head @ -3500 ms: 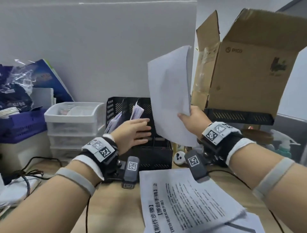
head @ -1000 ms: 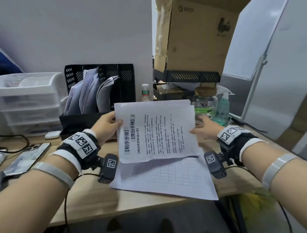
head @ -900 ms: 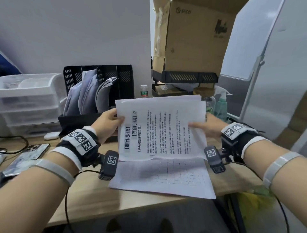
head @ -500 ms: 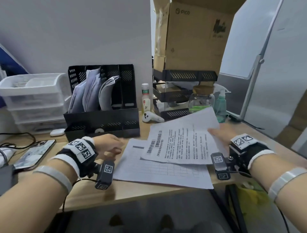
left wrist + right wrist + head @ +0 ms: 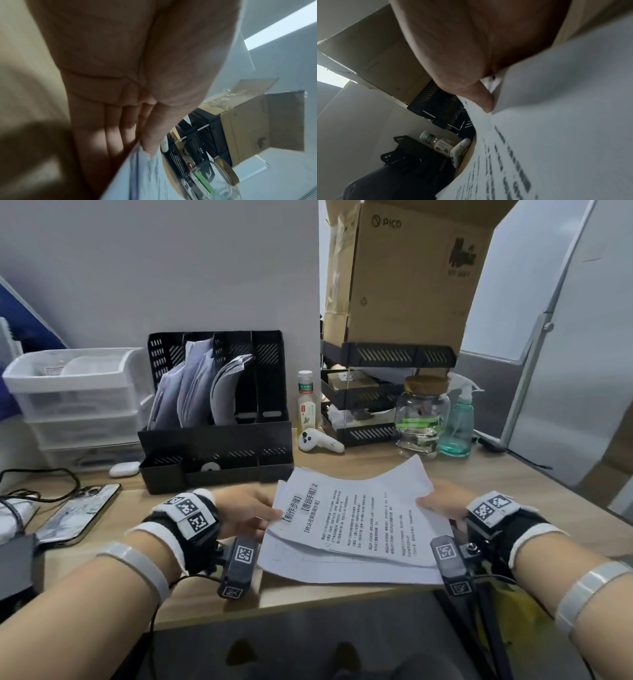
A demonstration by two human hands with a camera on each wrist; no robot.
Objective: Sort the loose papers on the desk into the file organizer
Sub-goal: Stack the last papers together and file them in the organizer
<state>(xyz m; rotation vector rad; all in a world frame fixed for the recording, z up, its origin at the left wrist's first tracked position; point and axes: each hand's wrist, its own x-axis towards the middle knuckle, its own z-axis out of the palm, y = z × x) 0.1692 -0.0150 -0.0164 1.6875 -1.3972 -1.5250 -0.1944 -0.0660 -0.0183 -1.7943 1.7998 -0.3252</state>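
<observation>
A printed sheet (image 5: 352,518) lies on top of a few loose papers, over a grid sheet (image 5: 342,571), near the desk's front edge. My left hand (image 5: 270,513) pinches the stack's left edge, thumb (image 5: 149,146) on top and fingers underneath. My right hand (image 5: 424,502) pinches the right edge, thumb (image 5: 485,104) on the printed sheet (image 5: 539,148). The sheets' far edge curls upward. The black file organizer (image 5: 219,440) stands behind my left hand, with papers (image 5: 205,385) leaning in its left slots and its right slots showing no paper.
A phone (image 5: 77,515), cables and white drawers (image 5: 75,398) are at the left. A bottle (image 5: 306,402), white controller (image 5: 320,441), glass jar (image 5: 423,412) and spray bottle (image 5: 457,419) stand behind the papers. A cardboard box (image 5: 404,275) sits on a black tiered tray (image 5: 376,392).
The printed sheet, held up in both hands a second ago, came down onto the desk papers. My left hand let go, then returned to pinch the stack's left edge.
</observation>
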